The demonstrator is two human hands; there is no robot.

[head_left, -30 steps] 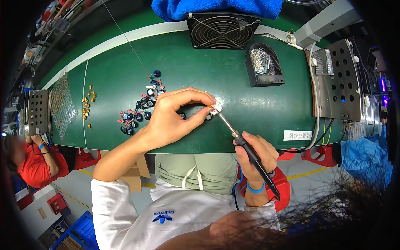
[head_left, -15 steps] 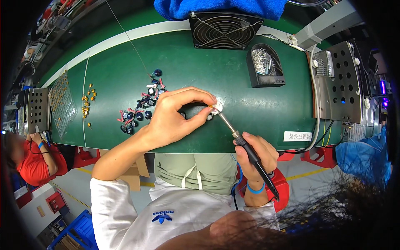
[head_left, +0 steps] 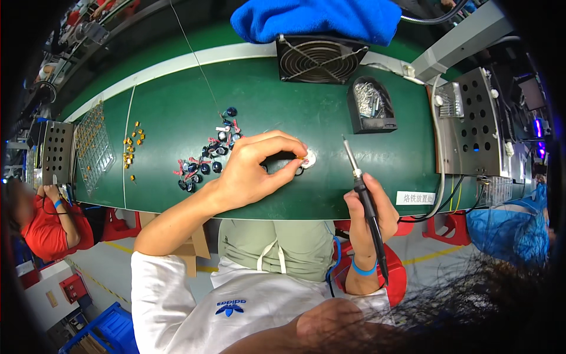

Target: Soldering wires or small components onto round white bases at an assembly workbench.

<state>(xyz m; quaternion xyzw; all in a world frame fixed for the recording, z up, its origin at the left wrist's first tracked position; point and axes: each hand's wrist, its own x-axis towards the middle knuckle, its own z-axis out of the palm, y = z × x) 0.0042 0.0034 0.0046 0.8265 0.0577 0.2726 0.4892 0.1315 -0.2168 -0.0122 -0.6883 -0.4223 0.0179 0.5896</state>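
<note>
My left hand [head_left: 250, 171] rests over the green table [head_left: 271, 76], thumb and fingertips pinched on a small yellow part [head_left: 304, 159]. Beside those fingertips lies a white round piece [head_left: 311, 158]; most of the yellow part is hidden by the fingers. In my right hand [head_left: 380, 215] is a soldering iron [head_left: 370, 215] with a black handle and a metal shaft. Its tip points up and away, apart from the white piece. Left of my left hand lie several round black parts [head_left: 205, 169] with red and white wires, some partly covered by the hand.
Loose yellow parts [head_left: 128, 158] and a clear compartment tray [head_left: 88, 162] are at the left. A black fan [head_left: 321, 59], a blue towel [head_left: 318, 20] and a black bin of metal pieces [head_left: 374, 124] stand at the back. A perforated metal box [head_left: 477, 118] is at the right.
The soldering iron's tip has lifted off the white round piece and swung right and away. My left hand keeps its pinch in nearly the same spot. The whole view has shifted slightly.
</note>
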